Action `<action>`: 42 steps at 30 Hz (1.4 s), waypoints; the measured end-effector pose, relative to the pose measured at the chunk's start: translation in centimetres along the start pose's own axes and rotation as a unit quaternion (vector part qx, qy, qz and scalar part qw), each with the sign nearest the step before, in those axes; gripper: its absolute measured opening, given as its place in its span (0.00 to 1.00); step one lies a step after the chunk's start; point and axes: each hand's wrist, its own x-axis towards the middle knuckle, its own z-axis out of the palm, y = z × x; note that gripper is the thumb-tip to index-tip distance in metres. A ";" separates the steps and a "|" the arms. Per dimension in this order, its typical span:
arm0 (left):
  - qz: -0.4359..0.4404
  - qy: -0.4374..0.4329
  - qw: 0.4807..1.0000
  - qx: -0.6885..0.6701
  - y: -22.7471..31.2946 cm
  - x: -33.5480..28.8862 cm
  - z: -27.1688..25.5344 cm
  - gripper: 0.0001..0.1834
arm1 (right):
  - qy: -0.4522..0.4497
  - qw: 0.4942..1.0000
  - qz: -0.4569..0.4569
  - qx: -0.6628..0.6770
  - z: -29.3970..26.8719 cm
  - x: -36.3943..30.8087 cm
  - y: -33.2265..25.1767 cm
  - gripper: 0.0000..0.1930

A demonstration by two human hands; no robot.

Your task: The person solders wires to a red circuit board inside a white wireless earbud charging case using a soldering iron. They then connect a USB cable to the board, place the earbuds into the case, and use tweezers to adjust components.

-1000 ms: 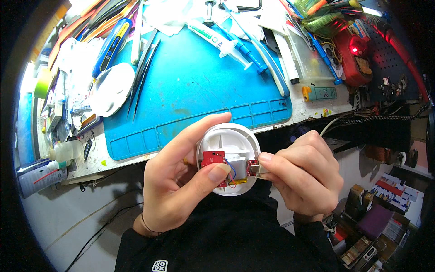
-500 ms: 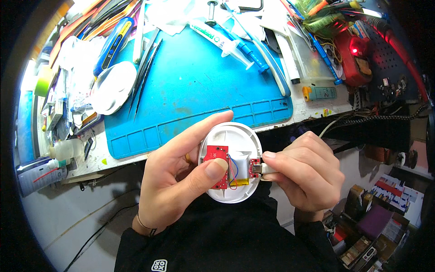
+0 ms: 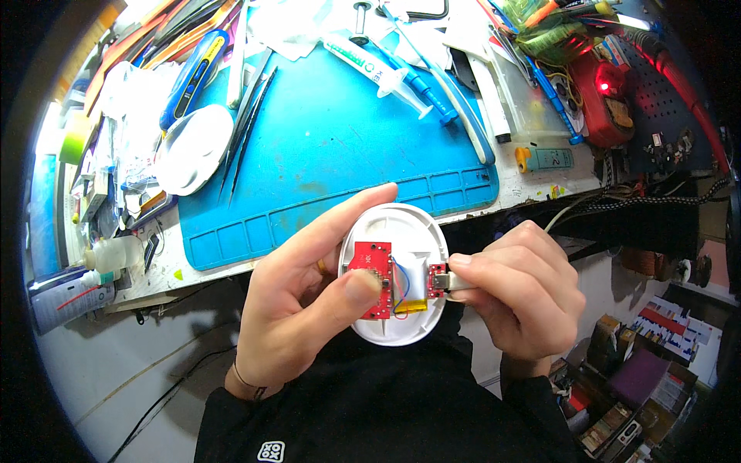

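My left hand (image 3: 297, 289) grips a round white plastic housing (image 3: 397, 220), its thumb pressing on a red circuit board (image 3: 377, 258) inside. Beside that board lies a silver battery pouch (image 3: 414, 278) with a yellow taped end; thin blue and red wires (image 3: 402, 272) run along it. At the housing's right rim sits a small red board (image 3: 438, 289) with a metal USB socket. My right hand (image 3: 525, 289) pinches a light-coloured cable plug (image 3: 461, 283) between thumb and fingers, right at that socket. Whether the plug is fully seated I cannot tell.
A blue work mat (image 3: 309, 139) covers the bench ahead. On it lie black tweezers (image 3: 251, 127), a syringe (image 3: 370, 69) and a white round cover (image 3: 193, 150). A blue utility knife (image 3: 193, 81) lies at left. A red device with a lit lamp (image 3: 606, 100) stands at right.
The housing has shifted and tilted very slightly in my left hand, and the left thumb has slid a little left on the red board. The right hand keeps its pinch on the plug.
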 end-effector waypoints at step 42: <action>0.054 0.111 0.992 -0.028 -0.1 0.0 1.8 0.18 | -0.043 0.957 0.272 0.089 -0.4 0.2 -1.1 0.05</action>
